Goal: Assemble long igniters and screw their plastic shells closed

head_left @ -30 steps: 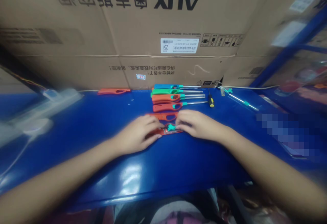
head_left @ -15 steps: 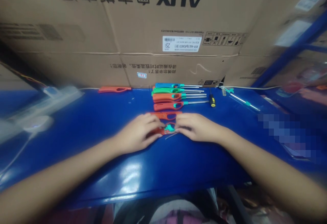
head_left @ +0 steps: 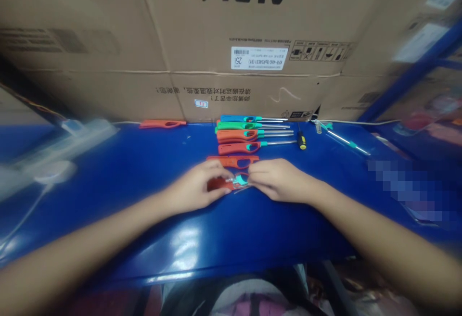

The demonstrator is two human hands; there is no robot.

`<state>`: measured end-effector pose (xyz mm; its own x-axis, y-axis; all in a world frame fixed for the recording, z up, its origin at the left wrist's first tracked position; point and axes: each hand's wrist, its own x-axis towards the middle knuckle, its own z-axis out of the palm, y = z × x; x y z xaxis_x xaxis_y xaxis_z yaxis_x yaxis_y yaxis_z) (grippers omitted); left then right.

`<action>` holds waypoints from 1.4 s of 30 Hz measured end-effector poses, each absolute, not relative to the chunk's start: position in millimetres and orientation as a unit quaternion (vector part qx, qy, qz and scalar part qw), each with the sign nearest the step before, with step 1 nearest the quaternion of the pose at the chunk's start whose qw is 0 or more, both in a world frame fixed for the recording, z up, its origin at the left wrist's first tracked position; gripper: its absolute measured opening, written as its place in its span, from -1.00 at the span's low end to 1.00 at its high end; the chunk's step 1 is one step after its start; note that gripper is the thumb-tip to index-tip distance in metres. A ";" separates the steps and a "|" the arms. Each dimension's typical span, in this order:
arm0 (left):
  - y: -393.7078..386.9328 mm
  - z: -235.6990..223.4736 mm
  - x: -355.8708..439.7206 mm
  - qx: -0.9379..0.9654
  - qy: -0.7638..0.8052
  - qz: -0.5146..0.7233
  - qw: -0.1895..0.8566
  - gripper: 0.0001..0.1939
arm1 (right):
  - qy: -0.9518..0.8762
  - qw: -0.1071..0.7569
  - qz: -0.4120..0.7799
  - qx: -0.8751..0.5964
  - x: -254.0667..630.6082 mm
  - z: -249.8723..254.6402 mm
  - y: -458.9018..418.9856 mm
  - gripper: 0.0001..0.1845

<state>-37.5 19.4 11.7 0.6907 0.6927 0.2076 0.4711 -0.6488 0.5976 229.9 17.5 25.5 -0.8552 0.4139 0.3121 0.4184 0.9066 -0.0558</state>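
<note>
Holding red casing, carton reading inverted "AUX"

Orange shell, lighters on table

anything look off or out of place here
A metal tube with teal fittings lies slanted at the right with no handle, unlike the lighters in the row. The cardboard has its print upside down. The red casing at the left hand seems open, metal parts exposed.

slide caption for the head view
Left hand and right hand at a red utility lighter casing, more utility lighters lying beyond.
</note>
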 end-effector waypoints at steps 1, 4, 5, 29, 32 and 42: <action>19.4 11.8 -37.5 0.882 0.329 0.215 0.260 -0.76 | -0.963 0.161 -0.012 -0.214 229.7 25.8 17.2 -0.75; 19.8 11.8 -37.7 0.882 0.325 0.218 0.261 -0.76 | -0.964 0.159 -0.016 -0.212 229.3 25.9 16.8 -0.75; 20.0 11.7 -37.7 0.883 0.325 0.218 0.260 -0.77 | -0.964 0.158 -0.014 -0.213 229.2 25.8 16.9 -0.75; 18.1 12.1 -37.2 0.899 0.306 0.221 0.223 -0.75 | -0.957 0.142 0.072 -0.242 229.0 27.8 17.8 -0.77; 18.4 11.8 -37.4 0.900 0.304 0.219 0.222 -0.75 | -0.957 0.138 0.076 -0.244 228.8 28.2 17.9 -0.77; 17.3 9.7 -38.9 0.923 0.296 0.193 0.155 -0.59 | -0.968 0.068 -0.071 -0.230 224.8 33.2 11.6 -0.77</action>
<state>-38.9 17.3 9.7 0.7508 0.6053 0.2644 0.4860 -0.7773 0.3996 224.8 11.6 33.2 -0.8847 0.4365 0.1636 0.4558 0.8836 0.1070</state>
